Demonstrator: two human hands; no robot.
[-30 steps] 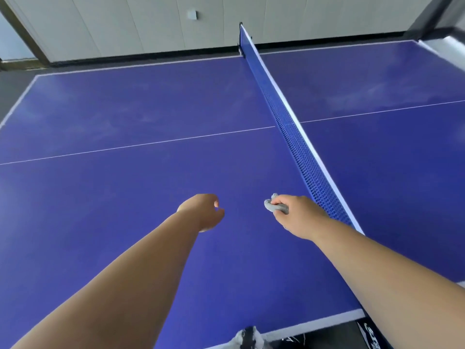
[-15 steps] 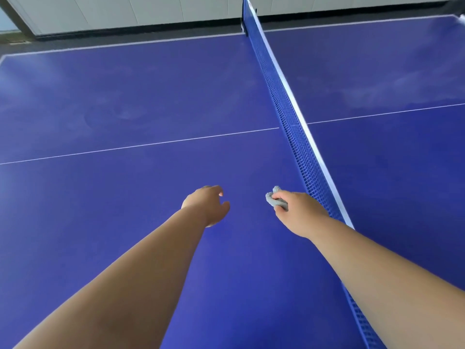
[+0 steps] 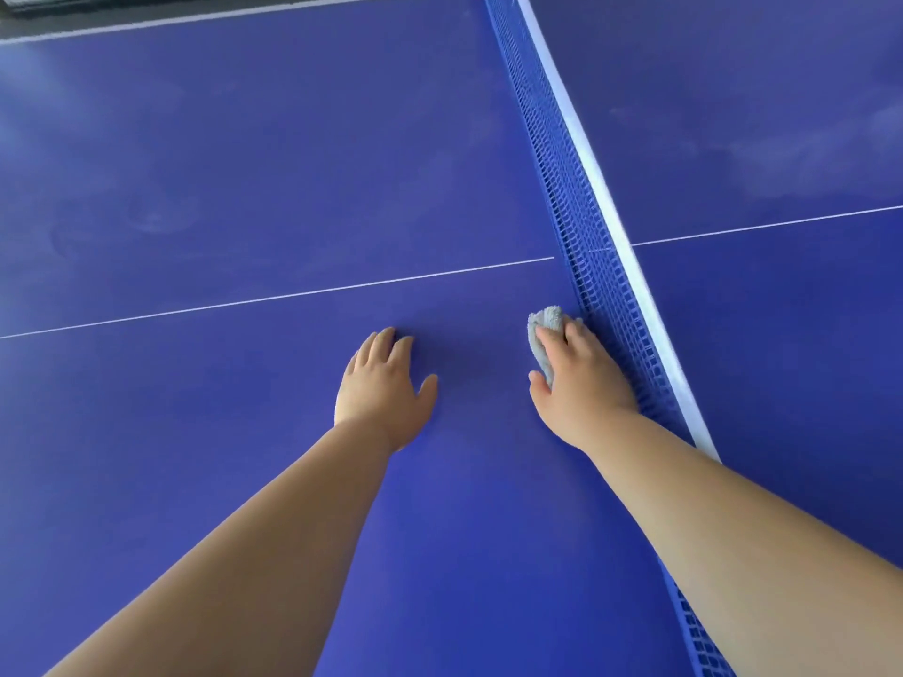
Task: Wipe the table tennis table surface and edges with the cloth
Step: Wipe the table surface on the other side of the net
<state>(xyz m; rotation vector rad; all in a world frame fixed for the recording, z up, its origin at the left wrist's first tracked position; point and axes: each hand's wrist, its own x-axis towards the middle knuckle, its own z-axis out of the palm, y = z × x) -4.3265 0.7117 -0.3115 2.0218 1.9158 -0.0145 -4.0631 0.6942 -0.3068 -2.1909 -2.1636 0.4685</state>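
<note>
The blue table tennis table (image 3: 234,153) fills the view, with faint dusty smears on both halves. My right hand (image 3: 584,383) lies flat on a small grey cloth (image 3: 543,328), fingers stretched over it, pressing it onto the surface right against the foot of the net (image 3: 576,212). Most of the cloth is hidden under the palm; a bunched corner sticks out past the fingertips. My left hand (image 3: 383,388) rests flat on the table with fingers straight, about a hand's width to the left of the cloth, holding nothing.
The blue mesh net with its white top band runs from the top centre to the bottom right and separates the two halves. A thin white centre line (image 3: 273,300) crosses just beyond my hands. The far white edge line (image 3: 146,24) and dark floor show at top left.
Both hands came down from above the table onto its surface. The right hand went from gripping the bunched cloth in the air to pressing it flat by the net. The view moved closer.
</note>
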